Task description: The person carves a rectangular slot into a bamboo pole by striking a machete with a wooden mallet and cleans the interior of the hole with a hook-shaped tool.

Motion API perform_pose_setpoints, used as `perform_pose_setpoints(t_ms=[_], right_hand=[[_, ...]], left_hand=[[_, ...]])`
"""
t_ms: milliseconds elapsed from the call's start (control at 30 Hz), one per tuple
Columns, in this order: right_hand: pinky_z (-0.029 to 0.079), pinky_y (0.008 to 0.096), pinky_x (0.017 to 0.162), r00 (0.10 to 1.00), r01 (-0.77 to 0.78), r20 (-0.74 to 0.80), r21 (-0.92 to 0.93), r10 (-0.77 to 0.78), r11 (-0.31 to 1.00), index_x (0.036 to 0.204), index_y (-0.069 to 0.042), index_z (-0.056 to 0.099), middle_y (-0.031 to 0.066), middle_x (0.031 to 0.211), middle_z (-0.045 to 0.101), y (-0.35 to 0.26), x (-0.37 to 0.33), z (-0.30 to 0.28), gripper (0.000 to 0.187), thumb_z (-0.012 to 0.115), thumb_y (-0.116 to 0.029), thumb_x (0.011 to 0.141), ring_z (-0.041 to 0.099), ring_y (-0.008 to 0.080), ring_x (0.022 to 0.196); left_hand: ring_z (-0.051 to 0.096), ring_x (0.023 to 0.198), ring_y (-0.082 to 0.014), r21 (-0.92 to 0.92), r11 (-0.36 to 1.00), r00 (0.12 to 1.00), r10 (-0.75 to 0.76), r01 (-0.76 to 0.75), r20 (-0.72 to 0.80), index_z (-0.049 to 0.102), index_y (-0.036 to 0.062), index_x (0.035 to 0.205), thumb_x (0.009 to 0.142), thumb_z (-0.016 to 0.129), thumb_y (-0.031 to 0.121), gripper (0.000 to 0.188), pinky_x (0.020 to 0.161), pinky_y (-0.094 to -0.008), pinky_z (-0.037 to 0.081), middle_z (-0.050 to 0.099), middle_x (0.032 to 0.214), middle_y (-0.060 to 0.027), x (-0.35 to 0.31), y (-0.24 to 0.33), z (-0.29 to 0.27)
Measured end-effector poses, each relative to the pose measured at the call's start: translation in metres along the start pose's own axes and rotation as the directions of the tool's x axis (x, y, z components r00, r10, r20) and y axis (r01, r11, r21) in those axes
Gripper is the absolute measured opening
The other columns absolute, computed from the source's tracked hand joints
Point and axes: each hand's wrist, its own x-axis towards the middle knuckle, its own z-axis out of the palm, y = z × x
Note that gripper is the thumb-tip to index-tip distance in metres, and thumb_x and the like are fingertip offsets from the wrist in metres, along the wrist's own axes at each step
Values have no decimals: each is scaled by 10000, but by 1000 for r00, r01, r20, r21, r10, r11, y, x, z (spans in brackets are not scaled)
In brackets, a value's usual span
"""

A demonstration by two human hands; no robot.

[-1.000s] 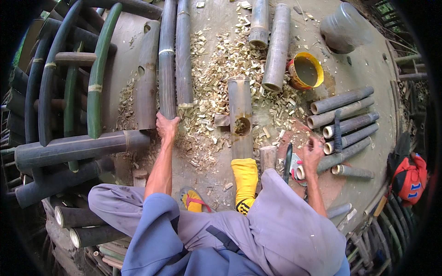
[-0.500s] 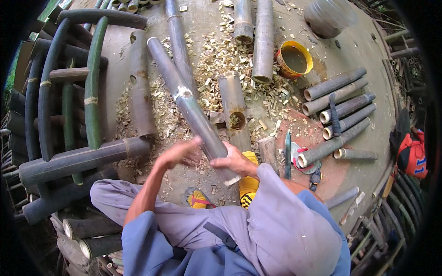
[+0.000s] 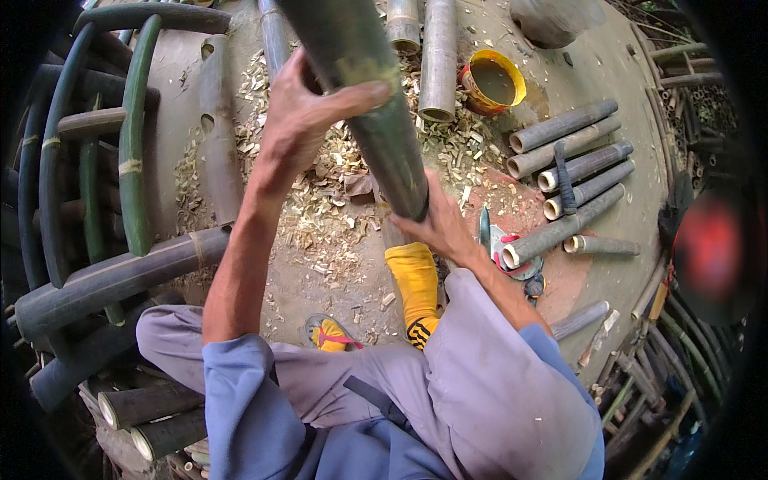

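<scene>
A thick dark green bamboo pole (image 3: 394, 164) rises steeply before me, its upper part running out of the top of the view. My left hand (image 3: 308, 120) wraps around it from the left, thumb lying across its front. Down at the lower end, my right hand (image 3: 440, 222) grips the pole from the right side. Behind that end, the pole hides most of a bamboo section that lies on the ground. Just below, between my legs, is a foot in a yellow sock (image 3: 414, 280).
Pale wood chips (image 3: 336, 216) litter the ground. A yellow bucket (image 3: 521, 84) of murky water stands beyond, right of a bamboo tube (image 3: 438, 64). Several cut bamboo lengths (image 3: 568, 160) lie at right, near a dark pointed blade-like piece (image 3: 485, 228). A bamboo frame (image 3: 136, 160) fills the left.
The pole has tilted up from its low slant, and its far end has left the view. My left hand, earlier beside the pole, now holds it higher up. My right hand has moved farther away.
</scene>
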Motion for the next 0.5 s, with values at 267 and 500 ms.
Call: perform_pose_setpoints(t_ms=[267, 500], right_hand=[[524, 411, 773, 997, 59, -54, 69, -55, 996, 1256, -10, 387, 211, 1020, 641, 21, 22, 13, 696, 799, -202, 728, 649, 335, 958], [483, 419, 857, 995, 86, 60, -120, -79, 989, 1228, -28, 497, 208, 1082, 612, 43, 15, -26, 576, 767, -198, 749, 597, 342, 1019]], left_hand=[[657, 954, -236, 269, 936, 967, 188, -229, 170, 528, 26, 1175, 578, 882, 229, 724, 879, -356, 539, 655, 1059, -134, -12, 26, 26], [611, 982, -135, 86, 938, 920, 307, -336, 243, 460, 21, 1285, 616, 860, 136, 788, 921, -320, 500, 641, 1091, -82, -51, 30, 56]])
